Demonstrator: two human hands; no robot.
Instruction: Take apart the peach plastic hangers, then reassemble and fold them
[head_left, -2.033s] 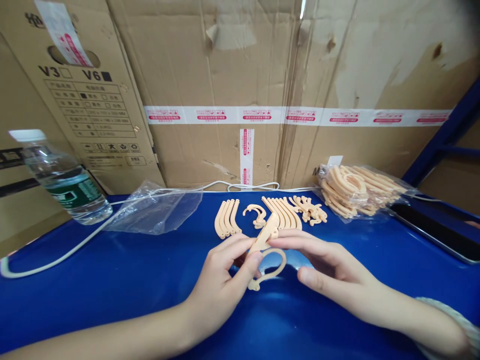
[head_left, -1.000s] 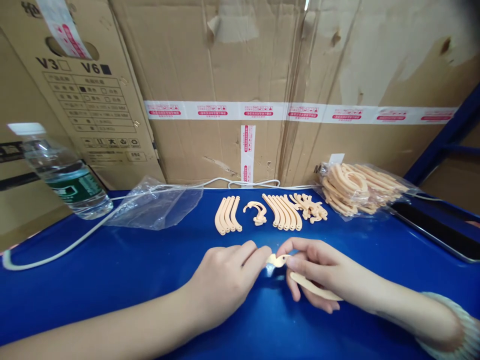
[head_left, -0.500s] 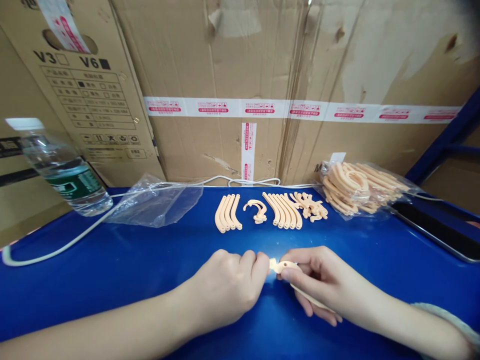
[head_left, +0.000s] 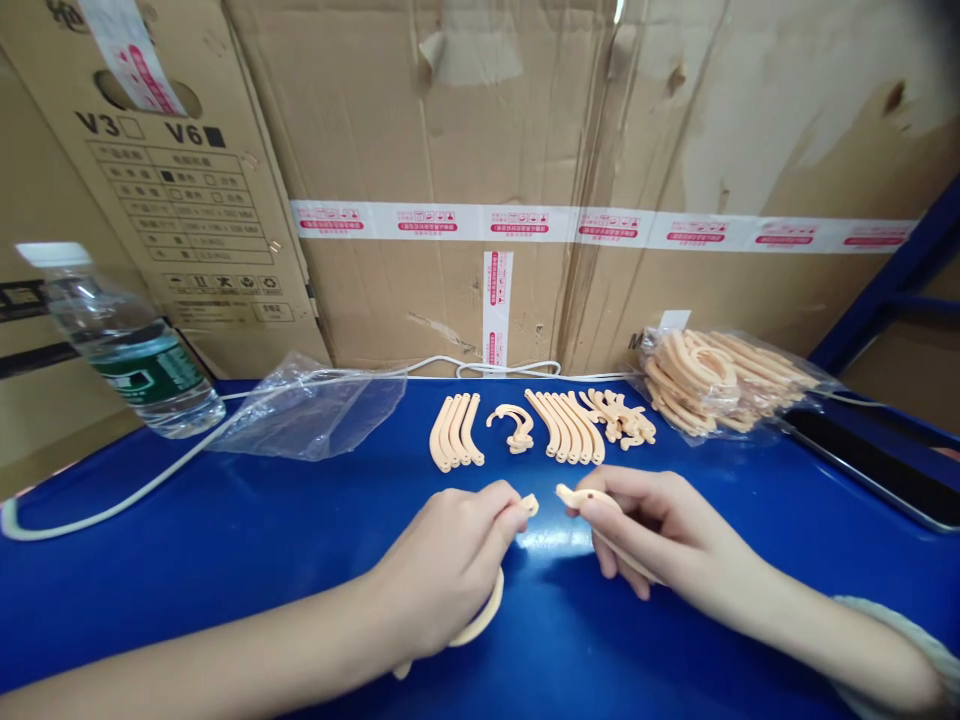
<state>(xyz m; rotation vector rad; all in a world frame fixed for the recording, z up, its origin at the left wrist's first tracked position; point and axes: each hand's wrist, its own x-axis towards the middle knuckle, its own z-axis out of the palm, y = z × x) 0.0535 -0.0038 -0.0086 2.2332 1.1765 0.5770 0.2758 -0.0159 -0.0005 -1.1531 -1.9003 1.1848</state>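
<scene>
My left hand (head_left: pixel 454 560) is closed around a beige curved piece (head_left: pixel 480 618); one end with a hole pokes out past the thumb and a bowed length shows beneath the palm. Opposite it, my right hand (head_left: pixel 660 525) pinches another beige curved piece (head_left: pixel 606 510), which has a hole near its tip and runs back under the fingers. A gap separates the two tips. Beyond the hands lie a left row of curved strips (head_left: pixel 456 432), a hooked beige piece (head_left: pixel 517 430), a right row of curved strips (head_left: pixel 564 427) and a pile of small beige parts (head_left: pixel 621 417).
A clear bag of beige pieces (head_left: pixel 720 380) lies at the back right beside a black phone (head_left: pixel 874 470). At the left are a water bottle (head_left: pixel 142 360), a flat plastic bag (head_left: pixel 307 410) and a white cable (head_left: pixel 120 518). Cardboard boxes (head_left: pixel 420 290) wall off the back.
My hands have moved apart and slightly upward. The two beige pieces, whose ends met between my fingers before, are now separated, and more of the left piece shows.
</scene>
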